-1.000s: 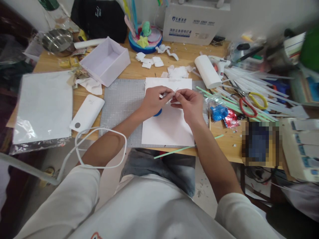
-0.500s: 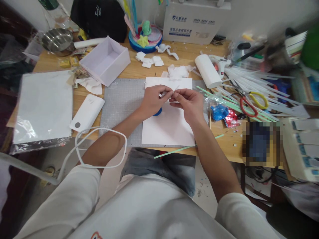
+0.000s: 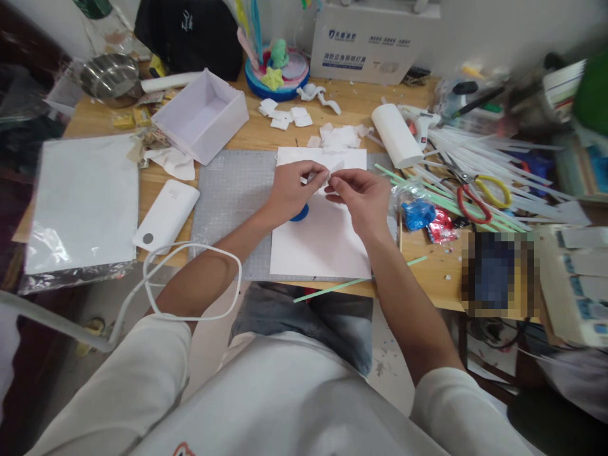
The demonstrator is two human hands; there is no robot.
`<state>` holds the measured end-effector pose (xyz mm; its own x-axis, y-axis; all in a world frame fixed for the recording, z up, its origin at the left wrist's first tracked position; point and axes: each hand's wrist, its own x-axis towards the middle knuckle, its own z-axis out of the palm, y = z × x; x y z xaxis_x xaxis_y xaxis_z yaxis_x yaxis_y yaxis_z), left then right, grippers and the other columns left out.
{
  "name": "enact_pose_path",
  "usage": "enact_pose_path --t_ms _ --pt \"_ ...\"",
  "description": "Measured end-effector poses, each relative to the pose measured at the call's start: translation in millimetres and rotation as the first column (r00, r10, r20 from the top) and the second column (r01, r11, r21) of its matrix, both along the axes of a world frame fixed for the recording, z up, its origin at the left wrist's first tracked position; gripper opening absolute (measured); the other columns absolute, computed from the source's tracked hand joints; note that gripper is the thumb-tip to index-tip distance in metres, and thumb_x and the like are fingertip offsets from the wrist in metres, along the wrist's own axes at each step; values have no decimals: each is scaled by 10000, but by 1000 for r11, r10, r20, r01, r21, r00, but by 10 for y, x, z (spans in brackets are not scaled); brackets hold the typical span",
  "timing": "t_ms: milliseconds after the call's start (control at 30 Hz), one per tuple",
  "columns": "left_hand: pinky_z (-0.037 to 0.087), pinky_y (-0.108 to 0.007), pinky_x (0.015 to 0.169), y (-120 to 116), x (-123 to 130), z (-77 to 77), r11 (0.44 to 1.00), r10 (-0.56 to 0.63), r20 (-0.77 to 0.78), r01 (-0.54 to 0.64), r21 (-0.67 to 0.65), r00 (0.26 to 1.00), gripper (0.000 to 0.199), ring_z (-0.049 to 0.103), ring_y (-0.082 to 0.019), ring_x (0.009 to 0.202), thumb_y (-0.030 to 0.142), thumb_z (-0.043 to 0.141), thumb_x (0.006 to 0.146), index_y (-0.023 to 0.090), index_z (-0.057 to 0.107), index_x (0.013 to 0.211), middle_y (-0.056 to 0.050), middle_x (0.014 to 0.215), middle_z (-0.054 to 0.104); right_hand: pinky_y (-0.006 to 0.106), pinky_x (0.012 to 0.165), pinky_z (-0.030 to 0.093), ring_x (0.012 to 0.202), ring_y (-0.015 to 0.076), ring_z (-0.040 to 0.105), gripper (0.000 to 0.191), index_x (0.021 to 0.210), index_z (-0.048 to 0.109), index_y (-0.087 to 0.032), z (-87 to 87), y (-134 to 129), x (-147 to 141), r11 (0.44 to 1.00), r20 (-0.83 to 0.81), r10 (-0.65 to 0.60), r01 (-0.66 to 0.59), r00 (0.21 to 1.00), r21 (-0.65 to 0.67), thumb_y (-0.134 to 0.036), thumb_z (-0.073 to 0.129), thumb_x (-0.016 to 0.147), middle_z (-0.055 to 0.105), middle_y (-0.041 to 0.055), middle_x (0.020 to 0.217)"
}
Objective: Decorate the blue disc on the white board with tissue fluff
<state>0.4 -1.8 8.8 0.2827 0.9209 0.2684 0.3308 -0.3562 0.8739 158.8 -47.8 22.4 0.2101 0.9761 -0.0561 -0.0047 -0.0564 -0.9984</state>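
Note:
My left hand (image 3: 292, 190) is closed in a pinch above a white sheet (image 3: 323, 247). Facing it, my right hand (image 3: 365, 195) also pinches, thumb against forefinger, its tips almost meeting the left ones. A small pale piece (image 3: 337, 163) shows just beyond the fingertips; it is too blurred against the white sheet to name, and I cannot tell which hand has it. Under my left hand a round blue object (image 3: 300, 214) lies partly hidden. The sheet rests on a grey cutting mat (image 3: 228, 202).
Left are a white power bank (image 3: 167, 215), a pale open box (image 3: 202, 117) and a bagged stack of sheets (image 3: 85, 202). To the right lie a white roll (image 3: 397, 135), scissors (image 3: 477, 193), glue sticks (image 3: 494, 155) and a blue wrapper (image 3: 418, 214). A green stick (image 3: 332, 288) crosses the front edge.
My fingertips have shifted slightly, and the right fingers have drawn a little away from the left. The pale piece between them has changed its angle. Everything else stays put.

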Motion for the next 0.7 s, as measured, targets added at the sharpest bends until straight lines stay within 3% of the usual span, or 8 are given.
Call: enact_pose_path --t_ms 700 --pt "528 -264 742 -20 8 36 999 -14 56 17 -52 998 135 696 -143 831 261 685 963 189 784 908 -31 893 790 330 722 688 725 161 771 173 859 804 -220 -14 -10 -1 999 29 -10 9 1000 41 -370 834 778 781 6 760"
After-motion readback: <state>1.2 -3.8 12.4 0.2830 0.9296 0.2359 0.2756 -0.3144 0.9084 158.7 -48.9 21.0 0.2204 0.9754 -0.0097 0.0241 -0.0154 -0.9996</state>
